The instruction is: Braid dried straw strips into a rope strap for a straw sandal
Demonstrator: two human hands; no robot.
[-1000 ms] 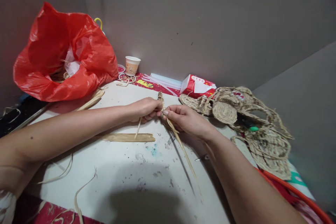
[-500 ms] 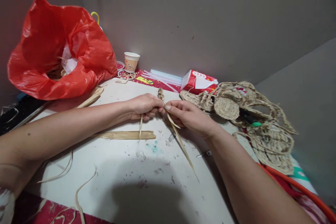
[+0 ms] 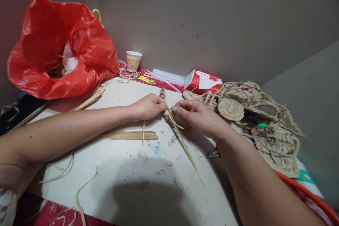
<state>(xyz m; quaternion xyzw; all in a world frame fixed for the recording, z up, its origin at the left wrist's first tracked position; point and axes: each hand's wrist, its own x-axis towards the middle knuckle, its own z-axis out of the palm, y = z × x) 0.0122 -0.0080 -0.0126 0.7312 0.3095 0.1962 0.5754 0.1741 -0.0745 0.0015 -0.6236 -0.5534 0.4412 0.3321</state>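
Note:
A short, rough plait of dried leaf strips (image 3: pixel 163 94) stands up beyond my hands, its long loose strips (image 3: pixel 186 148) trailing toward me over the white table. My left hand (image 3: pixel 151 107) is closed in a pinch at the base of this plait, and a thin strand (image 3: pixel 143 130) hangs down below it. Just right of the plait, my right hand (image 3: pixel 194 113) has thumb and forefinger pressed together; what lies between them is too small to make out. A flat dried leaf strip (image 3: pixel 132 135) lies on the table under my left hand.
A red plastic bag (image 3: pixel 87 56) with dried leaves inside stands back left. A paper cup (image 3: pixel 133 60), thin white straws (image 3: pixel 164 79) and a red tissue pack (image 3: pixel 202 81) line the wall. Coiled woven pieces (image 3: pixel 230 109) pile up at right. Scissors (image 3: pixel 210 155) lie by my right forearm.
My right hand has drawn away to the right, leaving a small gap between the two hands. The left hand stays at the plait. The view has shifted slightly.

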